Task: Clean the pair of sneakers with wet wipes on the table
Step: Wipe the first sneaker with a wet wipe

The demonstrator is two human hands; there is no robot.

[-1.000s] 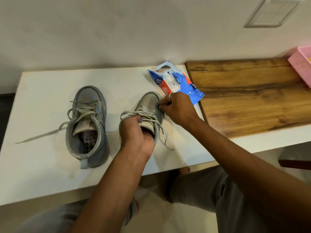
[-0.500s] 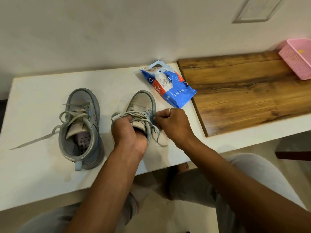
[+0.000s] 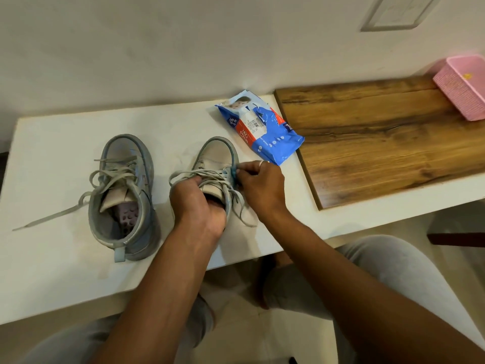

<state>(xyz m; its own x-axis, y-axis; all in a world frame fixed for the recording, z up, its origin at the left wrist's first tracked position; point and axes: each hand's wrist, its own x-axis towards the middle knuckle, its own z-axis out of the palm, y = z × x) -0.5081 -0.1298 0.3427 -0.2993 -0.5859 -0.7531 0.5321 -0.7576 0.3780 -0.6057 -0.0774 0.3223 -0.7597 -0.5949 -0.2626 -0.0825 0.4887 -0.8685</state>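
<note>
the sneaker (image 3: 216, 156) getting cleaned sits toe-away on the table (image 3: 52, 271), right betw both hands. left hand (image 3: 199, 208) grips its collar w/ fingers curled inside, prob to keep it steady. right hand (image 3: 262, 187) pinches a small bluish wipe (image 3: 233, 174) against the lace side. other sneaker (image 3: 123, 195) sits just left, untouched. wipes pack (image 3: 259, 127) lies near, past the right hand.

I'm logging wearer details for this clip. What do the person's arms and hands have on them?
The left forearm and right forearm are bare, with no sleeves, gloves or watch in view. The left hand wears nothing visible. The right hand wears a thin pale ring.
</note>
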